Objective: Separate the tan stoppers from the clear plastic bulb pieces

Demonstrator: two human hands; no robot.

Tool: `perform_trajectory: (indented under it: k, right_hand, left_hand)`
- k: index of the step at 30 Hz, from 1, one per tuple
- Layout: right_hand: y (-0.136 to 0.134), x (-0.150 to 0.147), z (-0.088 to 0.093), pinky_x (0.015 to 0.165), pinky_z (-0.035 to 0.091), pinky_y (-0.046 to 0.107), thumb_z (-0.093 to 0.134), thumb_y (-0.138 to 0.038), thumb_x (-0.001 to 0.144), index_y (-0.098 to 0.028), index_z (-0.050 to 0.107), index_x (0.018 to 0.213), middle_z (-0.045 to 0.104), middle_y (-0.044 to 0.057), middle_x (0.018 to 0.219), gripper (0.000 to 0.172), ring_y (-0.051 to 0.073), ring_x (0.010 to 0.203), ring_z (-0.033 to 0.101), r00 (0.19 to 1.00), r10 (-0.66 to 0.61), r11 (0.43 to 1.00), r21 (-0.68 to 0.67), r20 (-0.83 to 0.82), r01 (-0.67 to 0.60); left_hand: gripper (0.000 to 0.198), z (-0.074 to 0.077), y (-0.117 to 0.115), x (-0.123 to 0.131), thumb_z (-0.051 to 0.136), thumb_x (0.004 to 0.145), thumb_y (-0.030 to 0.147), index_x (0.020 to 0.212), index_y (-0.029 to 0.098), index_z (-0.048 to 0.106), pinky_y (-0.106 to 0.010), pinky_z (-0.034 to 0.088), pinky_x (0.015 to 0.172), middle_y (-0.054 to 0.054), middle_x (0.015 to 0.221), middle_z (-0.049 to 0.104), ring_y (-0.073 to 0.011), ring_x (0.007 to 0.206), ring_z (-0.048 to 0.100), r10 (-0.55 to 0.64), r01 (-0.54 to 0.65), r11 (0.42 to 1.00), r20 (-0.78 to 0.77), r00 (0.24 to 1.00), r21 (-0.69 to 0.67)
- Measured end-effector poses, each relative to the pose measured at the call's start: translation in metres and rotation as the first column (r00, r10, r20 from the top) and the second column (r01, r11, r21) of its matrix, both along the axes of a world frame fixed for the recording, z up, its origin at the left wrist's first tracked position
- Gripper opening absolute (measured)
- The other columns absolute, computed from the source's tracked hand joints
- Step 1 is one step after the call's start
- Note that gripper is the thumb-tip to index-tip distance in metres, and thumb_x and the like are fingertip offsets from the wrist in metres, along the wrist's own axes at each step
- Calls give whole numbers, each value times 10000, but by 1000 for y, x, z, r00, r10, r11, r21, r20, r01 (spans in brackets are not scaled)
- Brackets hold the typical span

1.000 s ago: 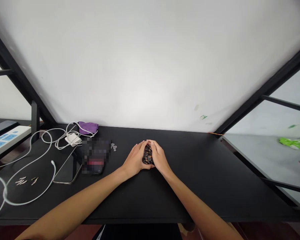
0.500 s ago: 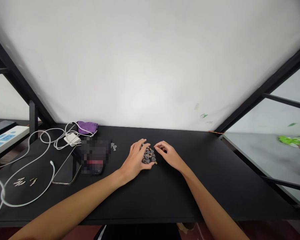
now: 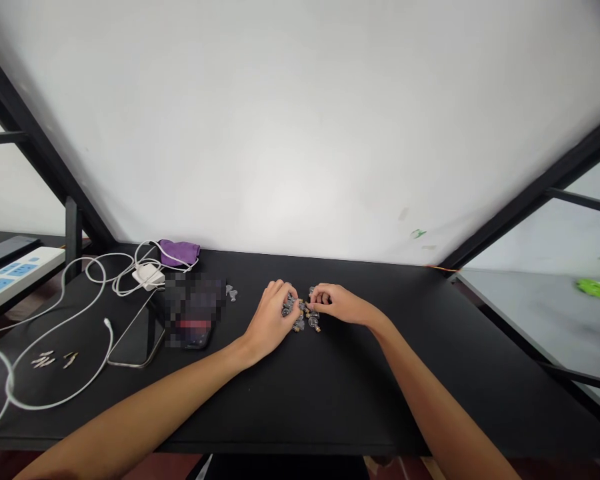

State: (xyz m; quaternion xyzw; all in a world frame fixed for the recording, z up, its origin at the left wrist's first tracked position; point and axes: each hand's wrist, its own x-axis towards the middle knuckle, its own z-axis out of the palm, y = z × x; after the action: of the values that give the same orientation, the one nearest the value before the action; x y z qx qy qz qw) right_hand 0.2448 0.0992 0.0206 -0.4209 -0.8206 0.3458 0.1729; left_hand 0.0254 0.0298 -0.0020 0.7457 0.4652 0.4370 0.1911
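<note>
A small pile of clear glass bottles with tan, cork-like ends (image 3: 300, 321) lies on the black table between my hands. My left hand (image 3: 274, 315) curls over the pile's left side, thumb and index finger drawn near each other. Against the right side, my right hand (image 3: 336, 303) has its fingertips pinched at the bottles. What either hand holds, if anything, is hidden by the fingers. One bottle (image 3: 314, 323) sits at the pile's near right edge, below my right fingers.
On the left are a phone (image 3: 139, 337), a blurred dark item (image 3: 195, 307), small clear pieces (image 3: 231, 293), a white cable (image 3: 55, 405), a charger (image 3: 148, 275), a purple pouch (image 3: 179, 253), thin slivers (image 3: 43, 360) and a power strip (image 3: 23, 273). A wall (image 3: 300, 133) stands behind the table (image 3: 300, 407).
Both hands have closed in on the pile. The left fingers have drawn together, and the right hand now touches the bottles, which are spread further right. The view has shifted slightly.
</note>
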Motion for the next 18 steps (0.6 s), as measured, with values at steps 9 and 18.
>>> perform_trajectory:
  k: [9, 18]
  right_hand:
    - [2, -2, 16, 564, 461, 286, 728, -281, 755, -201, 680, 702, 643, 1, 597, 107, 172, 584, 589, 993, 99, 986, -140, 62, -89]
    - [-16, -18, 4, 832, 546, 346, 764, -418, 875, -205, 663, 1097, 691, 38, 923, 324, 182, 842, 658, 860, -49, 975, -211, -508, -69]
  left_hand:
    - [109, -2, 1, 3, 534, 933, 115, 902, 217, 556, -291, 411, 741, 15, 799, 473, -164, 797, 498, 46, -47, 999, 84, 995, 11]
    - [292, -8, 5, 2, 775, 861, 254, 1086, 227, 591, -298, 479, 826, 6, 903, 603, -161, 847, 577, -53, 41, 995, 132, 990, 94]
